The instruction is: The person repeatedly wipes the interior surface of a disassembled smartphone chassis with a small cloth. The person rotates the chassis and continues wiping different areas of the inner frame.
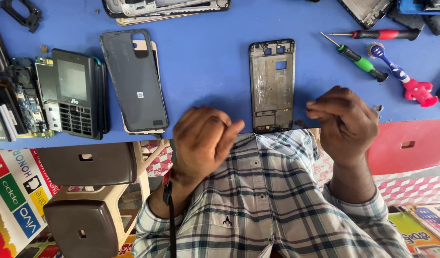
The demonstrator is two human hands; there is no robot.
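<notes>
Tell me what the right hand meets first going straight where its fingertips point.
Probably the bare phone frame on the blue table, just beyond the right hand's pinched fingertips; its height above the table is unclear.

Blue table. Phone frame at near edge, centre. Grey back cover left of it, overhanging the same edge. Keypad phone and circuit board toward left edge. Green screwdriver, red screwdriver, toothbrush toward right edge. More phone shells along far edge.
</notes>
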